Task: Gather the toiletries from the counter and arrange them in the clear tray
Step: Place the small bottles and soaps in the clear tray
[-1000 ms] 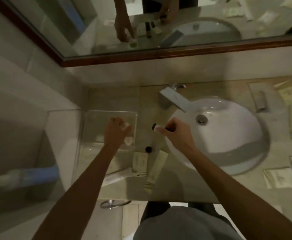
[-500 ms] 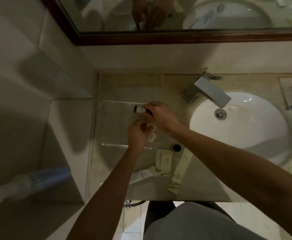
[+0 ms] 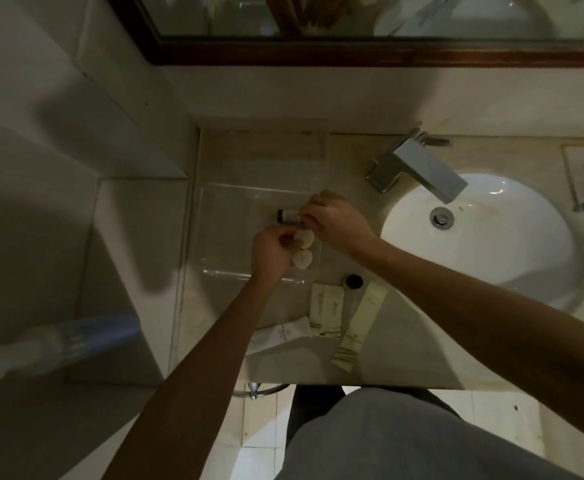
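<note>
one small bottle [image 3: 289, 216] is lying flat over the clear tray [image 3: 235, 216] in the gripping right hand [image 3: 335, 225], while the left hand [image 3: 271, 252] is pinching a round soap [image 3: 303, 238]; next, likely letting go, then reaching for the packets [image 3: 327, 315].

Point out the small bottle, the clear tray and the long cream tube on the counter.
small bottle [image 3: 288, 215], head view, on its pale body by the dark cap.
clear tray [image 3: 235, 195], head view, on its far wall.
long cream tube [image 3: 358, 327], head view, mid-length.
</note>
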